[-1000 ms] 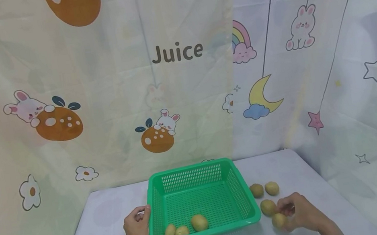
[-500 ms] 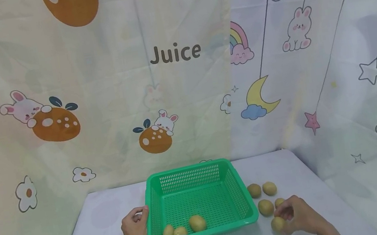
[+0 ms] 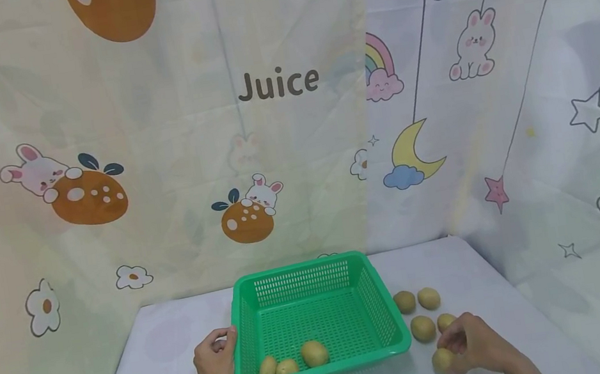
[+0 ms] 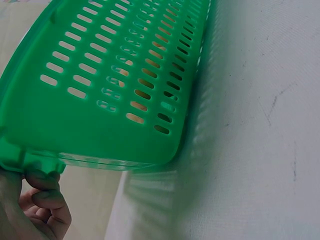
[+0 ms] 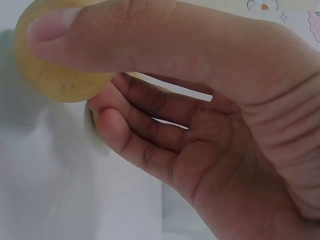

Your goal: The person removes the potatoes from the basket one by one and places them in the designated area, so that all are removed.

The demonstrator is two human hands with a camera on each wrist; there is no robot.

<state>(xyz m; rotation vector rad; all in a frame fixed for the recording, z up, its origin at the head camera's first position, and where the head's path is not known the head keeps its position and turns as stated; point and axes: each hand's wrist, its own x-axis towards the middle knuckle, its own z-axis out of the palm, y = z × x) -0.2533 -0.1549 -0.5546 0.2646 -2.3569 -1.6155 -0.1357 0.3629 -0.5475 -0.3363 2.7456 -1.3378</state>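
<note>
A green slotted basket (image 3: 377,295) stands on the white table with three potatoes (image 3: 314,353) lying near its front wall. My left hand (image 3: 216,354) grips the basket's left rim; the left wrist view shows its fingers (image 4: 42,187) curled under the rim of the basket (image 4: 100,100). My right hand (image 3: 466,343) is to the right of the basket and pinches a potato (image 3: 443,359) low over the table. In the right wrist view its thumb and fingers close round the potato (image 5: 55,82). Three more potatoes (image 3: 423,328) lie loose beside that hand.
The table (image 3: 168,355) has a white cloth, and printed curtains (image 3: 267,121) hang close behind and along its right side. The table's right edge runs just beyond my right hand.
My right hand has shifted slightly and closed on the nearest loose potato. The left hand and the basket have stayed where they were.
</note>
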